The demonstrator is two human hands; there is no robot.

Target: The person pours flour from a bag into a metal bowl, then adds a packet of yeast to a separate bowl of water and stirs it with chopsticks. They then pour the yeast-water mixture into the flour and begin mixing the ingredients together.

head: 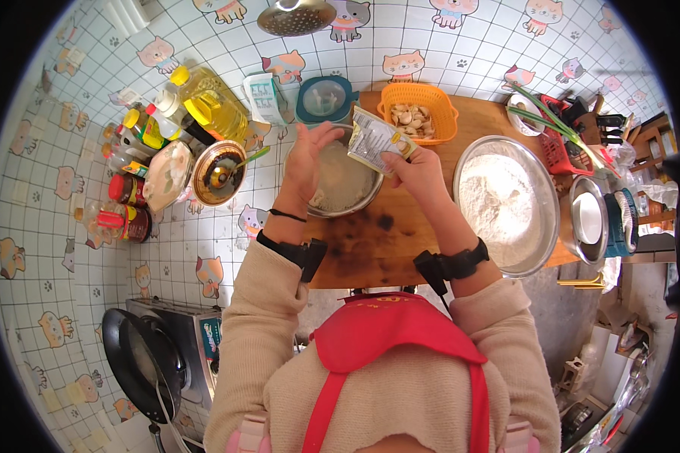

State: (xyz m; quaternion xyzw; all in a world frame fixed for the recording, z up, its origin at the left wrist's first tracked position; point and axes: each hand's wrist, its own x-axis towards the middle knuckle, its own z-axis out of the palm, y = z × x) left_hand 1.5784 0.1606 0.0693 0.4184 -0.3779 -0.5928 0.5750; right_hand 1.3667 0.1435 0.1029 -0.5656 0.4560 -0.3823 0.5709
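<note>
My right hand grips a foil packet by its lower right corner. The packet bears printing and tilts over a metal bowl. In that bowl lies a pale powder that looks like flour. My left hand is raised at the bowl's left side, fingers spread and holding nothing; it hides part of the rim. To the right of my right forearm stands a larger metal basin with a heap of white flour.
Behind the packet are an orange plastic basket of garlic cloves and a blue lidded container. Oil and sauce bottles crowd the left, beside a brown glass bowl. A red basket with spring onions sits right; a wok stands lower left.
</note>
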